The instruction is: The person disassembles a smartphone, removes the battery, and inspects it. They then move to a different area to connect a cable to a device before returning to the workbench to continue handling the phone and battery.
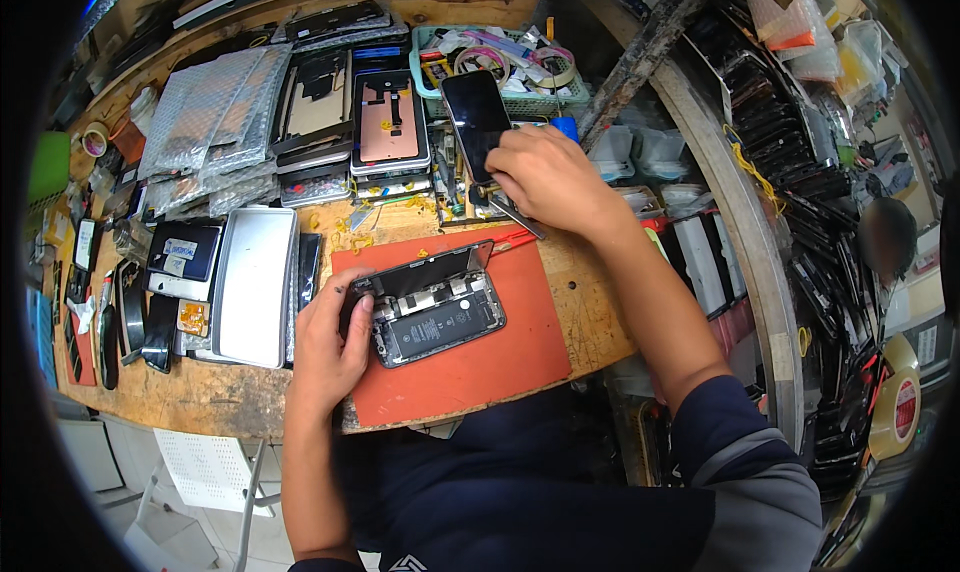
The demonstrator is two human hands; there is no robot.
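An opened smartphone (437, 317) lies on a red work mat (480, 357), its screen panel (430, 272) lifted along the far edge and its battery and boards showing. My left hand (330, 342) grips the phone's left end, thumb on the inner frame. My right hand (545, 177) reaches past the mat to the tool clutter behind it, fingers closed around a thin metal tool (510, 212). A black phone screen (477, 117) leans upright just left of that hand.
The wooden bench (200, 392) carries a silver metal plate (255, 282), stacks of phone screens and back covers (390, 122), foil bags (215, 112) and a green basket (520, 72) of tape rolls. Racks of phone parts (790, 152) fill the right side. Another person's head (887, 237) shows at far right.
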